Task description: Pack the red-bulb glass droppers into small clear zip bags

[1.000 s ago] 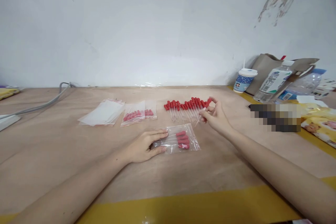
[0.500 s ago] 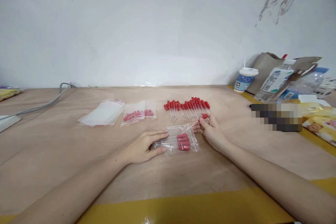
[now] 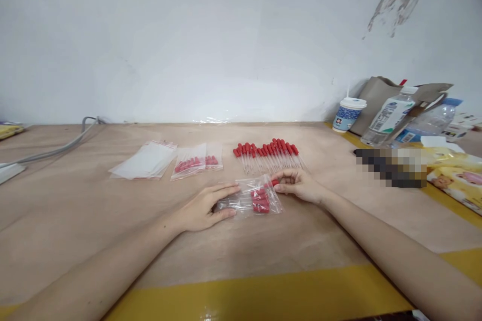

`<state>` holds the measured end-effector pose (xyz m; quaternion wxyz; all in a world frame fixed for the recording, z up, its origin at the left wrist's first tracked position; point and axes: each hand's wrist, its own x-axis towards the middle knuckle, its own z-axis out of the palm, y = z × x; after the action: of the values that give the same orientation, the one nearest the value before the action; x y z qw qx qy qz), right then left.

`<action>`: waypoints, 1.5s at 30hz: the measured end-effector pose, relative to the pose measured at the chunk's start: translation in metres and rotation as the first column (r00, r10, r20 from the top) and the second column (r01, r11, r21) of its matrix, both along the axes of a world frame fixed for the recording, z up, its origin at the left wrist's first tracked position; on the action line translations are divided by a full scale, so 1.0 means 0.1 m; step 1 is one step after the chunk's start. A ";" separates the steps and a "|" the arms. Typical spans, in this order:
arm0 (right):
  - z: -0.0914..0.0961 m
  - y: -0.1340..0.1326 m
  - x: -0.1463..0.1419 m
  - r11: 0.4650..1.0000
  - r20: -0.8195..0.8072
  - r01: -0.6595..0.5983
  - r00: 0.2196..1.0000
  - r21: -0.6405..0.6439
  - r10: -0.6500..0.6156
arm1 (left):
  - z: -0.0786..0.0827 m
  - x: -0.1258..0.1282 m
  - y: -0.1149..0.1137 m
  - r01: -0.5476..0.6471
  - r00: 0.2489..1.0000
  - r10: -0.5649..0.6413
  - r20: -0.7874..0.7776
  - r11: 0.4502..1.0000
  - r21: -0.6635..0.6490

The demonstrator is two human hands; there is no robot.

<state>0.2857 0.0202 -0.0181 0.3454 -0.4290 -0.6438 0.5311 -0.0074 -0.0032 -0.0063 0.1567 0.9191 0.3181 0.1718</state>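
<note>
The right hand [image 3: 299, 185] has its thumb and fingertips closed on the red bulb of a dropper [image 3: 274, 182] at the mouth of a clear zip bag [image 3: 244, 188]; the dropper's thin stem is hard to make out against the plastic. The left hand [image 3: 207, 208] lies on the bag's other end, thumb and fingers spread apart, pressing it to the bench [image 3: 226, 256]. The bag is nearer the near edge than the loose droppers are. Inside it, bagged droppers [image 3: 260, 205] lie side by side, bulbs toward the bench's right edge, stems toward the left hand.

Just beyond, toward the far edge, is a row of loose droppers [image 3: 278, 146], bulbs away and clear stems toward the near edge. Left of them lie filled bags [image 3: 190, 162] with red bulbs showing through, and beside those a fanned pile of flat bags [image 3: 143, 160].

Farther out, a lidded cup [image 3: 347, 115] stands by the far right corner, with a tilted bottle [image 3: 391, 118] and a yellow packet [image 3: 455, 183] along the right edge. A grey cable [image 3: 68, 146] runs from the far edge toward the left. Yellow tape [image 3: 263, 291] borders the near edge.
</note>
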 end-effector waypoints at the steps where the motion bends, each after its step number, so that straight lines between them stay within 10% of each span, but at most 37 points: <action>1: 0.00 0.01 -0.03 1.000 0.010 -0.002 1.000 0.020 0.002 | 0.00 0.00 0.00 -0.002 1.000 0.002 -0.002 1.000 0.001; 6: -0.02 0.03 -0.19 0.996 0.005 -0.041 0.999 0.076 0.041 | 0.00 0.01 -0.01 -0.022 1.000 0.022 -0.012 1.000 -0.006; 16: -0.15 0.07 -0.32 0.942 -0.020 0.315 0.949 0.113 -0.314 | -0.01 0.01 0.00 -0.027 1.000 0.027 -0.013 1.000 -0.007; 22: -0.10 0.04 -0.30 0.954 0.092 0.050 0.993 0.296 -0.081 | 0.00 0.01 -0.01 -0.031 0.999 0.031 -0.017 0.999 -0.009; 29: 0.04 0.04 -0.17 0.966 0.041 0.212 0.977 -0.145 -0.208 | -0.01 0.00 0.01 -0.002 1.000 0.002 -0.012 1.000 -0.003; 39: 0.15 -0.13 -0.25 0.962 -0.170 -0.100 0.984 -0.256 0.057 | 0.01 0.00 -0.01 0.028 0.997 -0.030 0.076 0.999 0.038; 42: 0.29 -0.09 -0.21 0.946 -0.364 -0.060 0.929 -0.317 -0.064 | 0.02 -0.03 0.04 -0.107 0.982 0.069 0.176 0.970 0.216; 45: 0.46 0.04 -0.26 0.959 -0.477 0.030 0.863 -0.281 -0.167 | 0.00 -0.15 0.19 -0.399 0.912 0.317 0.259 0.827 0.395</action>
<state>0.2599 0.0239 0.0280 0.4657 -0.3530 -0.4338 0.6858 -0.0220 0.0161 -0.0061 -0.0617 0.8342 0.4225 0.3489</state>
